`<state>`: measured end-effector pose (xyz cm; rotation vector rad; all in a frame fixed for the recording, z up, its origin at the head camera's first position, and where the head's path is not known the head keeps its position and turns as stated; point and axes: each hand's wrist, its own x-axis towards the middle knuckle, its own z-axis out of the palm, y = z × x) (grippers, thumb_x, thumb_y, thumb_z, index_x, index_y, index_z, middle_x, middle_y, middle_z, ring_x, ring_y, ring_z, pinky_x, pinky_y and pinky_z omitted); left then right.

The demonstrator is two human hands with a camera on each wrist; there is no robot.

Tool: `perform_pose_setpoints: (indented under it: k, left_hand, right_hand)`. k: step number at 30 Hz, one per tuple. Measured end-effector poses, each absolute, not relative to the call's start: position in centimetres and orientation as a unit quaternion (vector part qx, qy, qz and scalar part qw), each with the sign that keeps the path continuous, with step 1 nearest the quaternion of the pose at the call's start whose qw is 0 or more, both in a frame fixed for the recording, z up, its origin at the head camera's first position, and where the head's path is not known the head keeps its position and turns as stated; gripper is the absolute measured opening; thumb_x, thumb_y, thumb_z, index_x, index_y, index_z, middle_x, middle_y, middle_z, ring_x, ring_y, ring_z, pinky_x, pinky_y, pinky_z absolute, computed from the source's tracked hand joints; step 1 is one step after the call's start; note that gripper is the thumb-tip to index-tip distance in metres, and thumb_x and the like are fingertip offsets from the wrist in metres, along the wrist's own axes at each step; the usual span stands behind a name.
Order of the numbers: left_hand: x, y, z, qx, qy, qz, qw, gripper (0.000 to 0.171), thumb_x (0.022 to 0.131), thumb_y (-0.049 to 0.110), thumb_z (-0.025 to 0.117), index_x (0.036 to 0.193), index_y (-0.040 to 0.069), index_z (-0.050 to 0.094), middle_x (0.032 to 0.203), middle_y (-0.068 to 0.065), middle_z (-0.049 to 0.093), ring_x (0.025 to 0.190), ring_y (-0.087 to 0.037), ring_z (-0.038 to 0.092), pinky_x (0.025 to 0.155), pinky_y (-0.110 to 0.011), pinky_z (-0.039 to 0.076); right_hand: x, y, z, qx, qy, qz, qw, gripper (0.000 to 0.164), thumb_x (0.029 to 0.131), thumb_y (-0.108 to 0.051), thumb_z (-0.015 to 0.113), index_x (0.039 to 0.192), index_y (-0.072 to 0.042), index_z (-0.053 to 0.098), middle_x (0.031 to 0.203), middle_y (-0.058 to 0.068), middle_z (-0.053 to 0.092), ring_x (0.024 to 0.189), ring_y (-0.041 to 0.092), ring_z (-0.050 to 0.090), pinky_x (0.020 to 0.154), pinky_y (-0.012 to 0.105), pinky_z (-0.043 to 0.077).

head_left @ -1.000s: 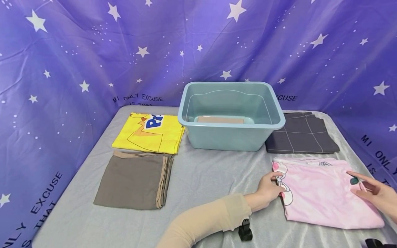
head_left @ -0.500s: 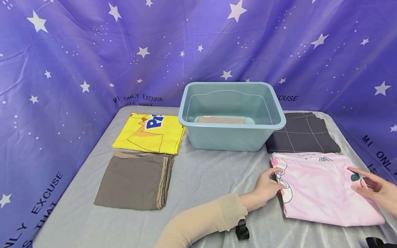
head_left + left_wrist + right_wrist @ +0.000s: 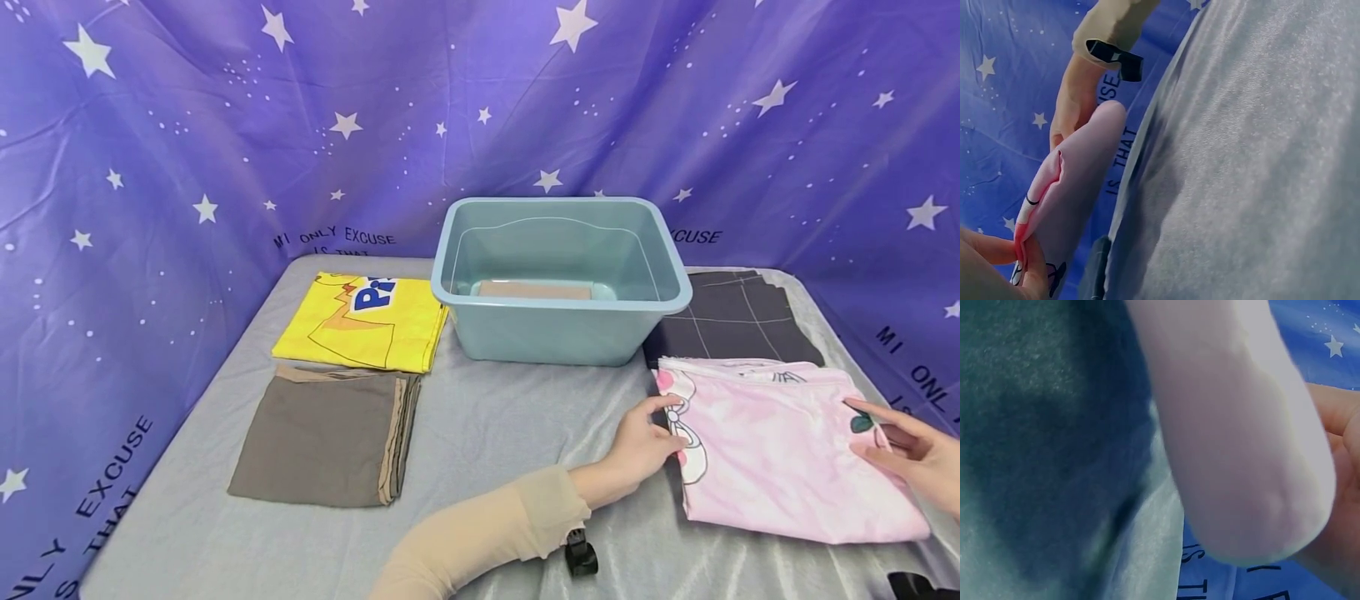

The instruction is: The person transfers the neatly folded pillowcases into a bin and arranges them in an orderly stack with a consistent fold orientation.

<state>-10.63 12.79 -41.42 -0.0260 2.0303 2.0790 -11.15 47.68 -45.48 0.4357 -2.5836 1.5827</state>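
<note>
A folded pink cloth (image 3: 780,467) with a white bow print is held at its two side edges, raised off the table. My left hand (image 3: 637,446) pinches its left edge between thumb and fingers, as the left wrist view also shows. On the opposite edge, near a dark green leaf print, my right hand (image 3: 918,458) grips the cloth with the thumb and a finger on top. Other fingers of that hand are hidden beneath. In the right wrist view, the rounded pink fold (image 3: 1241,450) fills the middle, with part of a hand behind it.
A blue-green plastic bin (image 3: 555,329) stands at the back middle, a flat brownish piece (image 3: 534,290) on its floor. Right of it lies a folded dark checked cloth (image 3: 735,325). Folded yellow (image 3: 360,329) and grey-brown (image 3: 318,437) cloths lie left on the grey-covered table (image 3: 510,433).
Both hands have raised the pink cloth slightly, and it shifts up in the head view, now covering the front edge of the dark checked cloth. Bin and other cloths stay put.
</note>
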Motion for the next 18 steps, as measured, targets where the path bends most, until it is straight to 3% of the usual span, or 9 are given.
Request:
perform_pose_setpoints:
  k: [4,7,13,15,18]
  left_hand:
    - [-10.7,12.2,-41.1,-0.002,0.693,0.711,0.118,0.046,0.069,-0.013,0.064,0.106,0.015,0.062,0.051,-0.008,0.055,0.043,-0.008,0.042,0.038,-0.016,0.028]
    - [-10.8,11.6,-40.9,0.007,0.694,0.71,0.117,0.046,0.07,-0.013,0.064,0.107,0.015,0.061,0.053,-0.009,0.056,0.045,-0.006,0.044,0.04,-0.015,0.03]
    - [-10.9,10.8,-40.5,0.009,0.692,0.712,0.117,0.047,0.069,-0.013,0.065,0.107,0.015,0.062,0.051,-0.005,0.053,0.044,-0.004,0.042,0.04,-0.015,0.029]
    - [-10.9,10.4,-40.4,0.012,0.691,0.713,0.117,0.047,0.069,-0.012,0.065,0.108,0.015,0.062,0.051,-0.007,0.055,0.045,-0.004,0.044,0.041,-0.015,0.03]
    - [-10.9,9.9,-40.4,0.02,0.686,0.717,0.121,0.048,0.069,-0.012,0.065,0.108,0.015,0.061,0.056,-0.014,0.059,0.048,-0.004,0.048,0.043,-0.015,0.031]
  right_hand:
    - [-12.0,49.7,-47.5,0.117,-0.87,0.477,0.039,0.07,0.076,0.02,0.054,0.136,-0.009,0.034,0.081,-0.024,0.061,0.052,-0.002,0.054,0.04,0.021,0.041]
    - [-12.2,49.6,-47.4,0.121,-0.875,0.469,0.033,0.068,0.077,0.017,0.054,0.137,-0.009,0.033,0.084,-0.026,0.06,0.064,-0.002,0.059,0.045,0.02,0.045]
    - [-10.7,45.1,-42.7,0.106,-0.867,0.486,0.002,0.068,0.081,0.012,0.053,0.136,-0.023,0.036,0.079,-0.02,0.06,0.068,-0.006,0.055,0.05,0.015,0.044]
    - [-10.1,43.6,-41.2,0.102,-0.858,0.503,-0.008,0.068,0.081,0.013,0.052,0.134,-0.029,0.038,0.075,-0.013,0.059,0.064,-0.003,0.053,0.049,0.016,0.042]
    - [-9.7,42.2,-40.0,0.099,-0.854,0.51,-0.01,0.068,0.081,0.013,0.052,0.131,-0.031,0.041,0.074,-0.014,0.058,0.064,-0.004,0.054,0.05,0.015,0.042]
